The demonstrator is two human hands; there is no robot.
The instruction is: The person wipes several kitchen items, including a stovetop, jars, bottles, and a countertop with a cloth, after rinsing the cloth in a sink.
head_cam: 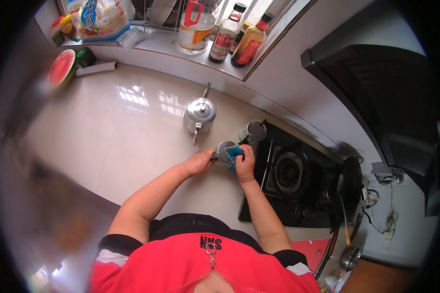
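A lidded canister (226, 147) with a grey metal top stands on the pale countertop, left of the stove. My left hand (201, 162) grips it at its left side, around what looks like a dark handle. My right hand (245, 161) holds a teal cleaning cloth or scouring pad (234, 151) against the lid's right side. Fingers and cloth hide part of the lid and most of the canister's body. Just behind and to the right is a similar lidded canister (256, 130) with a dark handle. A metal kettle (201, 111) stands farther back on the left, its spout towards me.
On the right is a black gas stove (291, 174) with a wok (351, 175) at its far end, beneath a black range hood (381, 91). Several bottles (225, 36) line the window ledge (161, 49). Half a watermelon (62, 67) sits at the counter's far left.
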